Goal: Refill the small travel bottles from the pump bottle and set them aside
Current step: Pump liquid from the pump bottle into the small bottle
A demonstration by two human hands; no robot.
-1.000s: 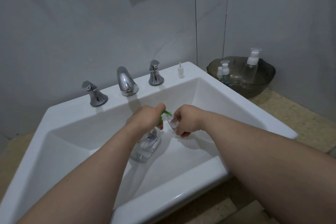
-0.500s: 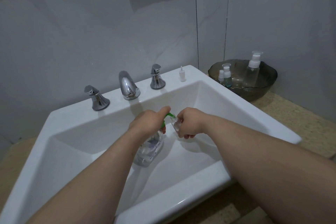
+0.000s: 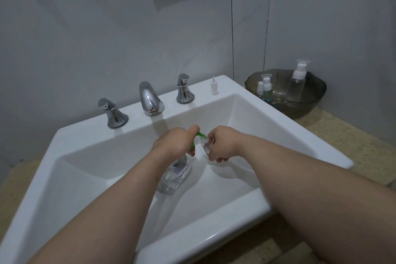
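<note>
1. View from the person's head, looking down into a white sink [image 3: 85, 135]. Both bare forearms reach to the middle of the basin.
2. The left hand [image 3: 173, 146] curls around the top of a clear pump bottle [image 3: 175, 174], with its fingers closed over the green pump head [image 3: 200, 135].
3. The pump bottle is tilted. Its long axis runs from its base at seven o'clock up to the pump at one o'clock, and the base is low in the basin.
4. The right hand [image 3: 222, 142] pinches a small clear travel bottle [image 3: 206, 146] between curled fingers and thumb.
5. The travel bottle sits just beside the green nozzle, at four o'clock from it, with its mouth up against the nozzle tip. I cannot tell whether liquid is flowing.
6. The filling step appears to be under way. The next press depends on the nozzle staying lined up with that narrow mouth.
7. A dark glass bowl [image 3: 308, 109] stands on the counter at two o'clock from the hands, well apart from them, and holds three capped bottles.
8. A small white cap [image 3: 214, 88] stands on the sink rim at twelve o'clock, nearer the right hand.
</note>
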